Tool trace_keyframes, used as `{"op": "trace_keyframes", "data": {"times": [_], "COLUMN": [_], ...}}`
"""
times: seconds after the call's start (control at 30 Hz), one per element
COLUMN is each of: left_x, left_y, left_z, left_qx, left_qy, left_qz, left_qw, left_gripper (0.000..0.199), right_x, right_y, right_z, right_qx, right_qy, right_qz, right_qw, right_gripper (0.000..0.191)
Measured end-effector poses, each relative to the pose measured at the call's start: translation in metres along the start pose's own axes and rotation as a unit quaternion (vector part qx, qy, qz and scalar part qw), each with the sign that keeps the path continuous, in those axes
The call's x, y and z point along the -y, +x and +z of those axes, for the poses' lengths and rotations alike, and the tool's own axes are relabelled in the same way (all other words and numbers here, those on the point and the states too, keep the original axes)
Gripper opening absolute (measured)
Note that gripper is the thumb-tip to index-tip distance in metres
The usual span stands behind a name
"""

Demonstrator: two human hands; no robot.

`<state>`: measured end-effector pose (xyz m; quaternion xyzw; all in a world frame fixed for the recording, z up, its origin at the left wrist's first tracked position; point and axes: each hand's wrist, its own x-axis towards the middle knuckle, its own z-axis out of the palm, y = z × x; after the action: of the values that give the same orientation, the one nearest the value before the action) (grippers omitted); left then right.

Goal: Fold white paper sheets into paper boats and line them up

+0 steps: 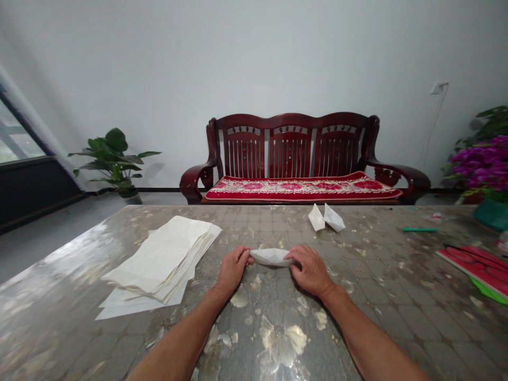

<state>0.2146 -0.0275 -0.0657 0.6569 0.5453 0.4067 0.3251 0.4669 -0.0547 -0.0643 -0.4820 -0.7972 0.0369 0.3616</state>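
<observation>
Between my two hands is a folded white paper boat [270, 257], long and narrow, held just above or on the table; I cannot tell which. My left hand [234, 267] pinches its left tip between thumb and fingers. At the other tip, my right hand [310, 269] grips the paper with its fingers curled over. Farther back stand two folded paper pieces, a cream one [316, 217] and a white one [334, 218], side by side with pointed ends up. A stack of paper sheets [166, 254] lies to the left of my left hand.
The patterned table cover [377, 328] is shiny. On the right lie a green pen [419, 229] and a red book [468, 259] with glasses on it. Purple flowers [482, 161] stand in a teal pot [491, 214]. Beyond the table is a wooden bench [288, 135].
</observation>
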Motion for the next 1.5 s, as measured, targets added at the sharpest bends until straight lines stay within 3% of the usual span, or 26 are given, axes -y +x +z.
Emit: {"op": "trace_keyframes", "data": {"times": [0.23,0.5,0.67,0.83,1.0,1.23,1.4,1.5], "left_x": [-0.032,-0.056,-0.063,-0.068,-0.065,-0.063,-0.056,-0.046], "left_y": [-0.001,0.016,0.030,0.037,0.033,0.034,0.040,0.039], "left_z": [-0.010,-0.008,-0.006,-0.003,0.000,0.003,-0.004,-0.015], "left_qx": [-0.004,0.108,0.179,0.210,0.209,0.205,0.209,0.184], "left_qy": [0.225,0.334,0.330,0.315,0.355,0.377,0.351,0.238], "left_qz": [0.028,0.039,0.020,0.034,0.066,0.061,0.043,0.048], "left_qw": [0.974,0.936,0.927,0.925,0.909,0.901,0.912,0.952], "left_gripper": [0.028,0.021,0.015,0.017,0.025,0.031,0.021,0.027], "right_x": [0.000,0.002,0.002,0.003,0.006,0.009,0.009,0.008], "right_y": [0.001,0.002,0.003,0.003,0.004,0.004,0.004,0.004], "right_z": [0.001,-0.001,-0.001,-0.001,-0.003,-0.004,-0.003,-0.001], "right_qx": [0.005,0.020,0.024,0.031,0.049,0.063,0.048,0.034], "right_qy": [-0.015,-0.017,-0.019,-0.029,-0.055,-0.068,-0.065,-0.052], "right_qz": [-0.027,-0.047,-0.059,-0.053,-0.055,-0.062,-0.041,-0.010], "right_qw": [1.000,0.999,0.998,0.998,0.996,0.994,0.996,0.998], "right_gripper": [0.033,0.032,0.033,0.035,0.032,0.028,0.030,0.028]}}
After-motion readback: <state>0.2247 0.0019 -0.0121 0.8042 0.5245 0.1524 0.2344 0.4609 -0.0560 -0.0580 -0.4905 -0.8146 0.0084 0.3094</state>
